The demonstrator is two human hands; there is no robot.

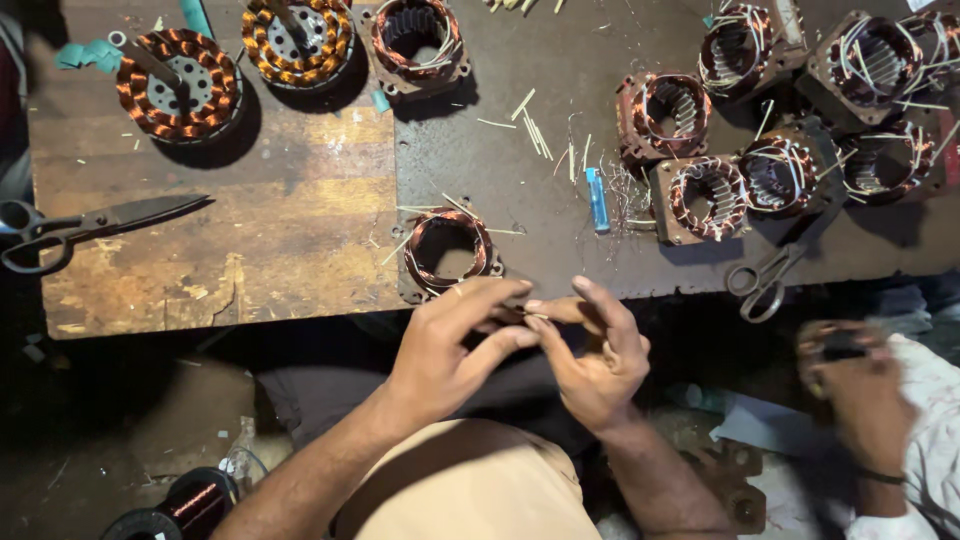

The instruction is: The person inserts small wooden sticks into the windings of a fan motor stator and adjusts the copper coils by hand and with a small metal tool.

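Close in, just off the near edge of the bench, the left hand [450, 345] and the right hand [590, 355] meet fingertip to fingertip. Both are nearly closed in a pinch on something thin and pale between them, likely a fine wire or sliver; it is too small to tell which. It seems to run across, from one hand to the other.

Just beyond the fingertips, a little to the left and nearer the left hand, a wound motor coil [448, 250] lies flat at the bench [300, 250] edge, its open bore facing up and copper windings around the ring. Pale slivers lie scattered around it, and a small blue tube [596, 198] sits further right.

Off to the right, another person's hand [850, 380] is blurred. Small scissors [768, 278] hang over the edge there, and larger scissors [90, 228] rest at the far left.

Farther back, more wound coils cluster at the right [700, 195], and three stand along the far left [180, 85].
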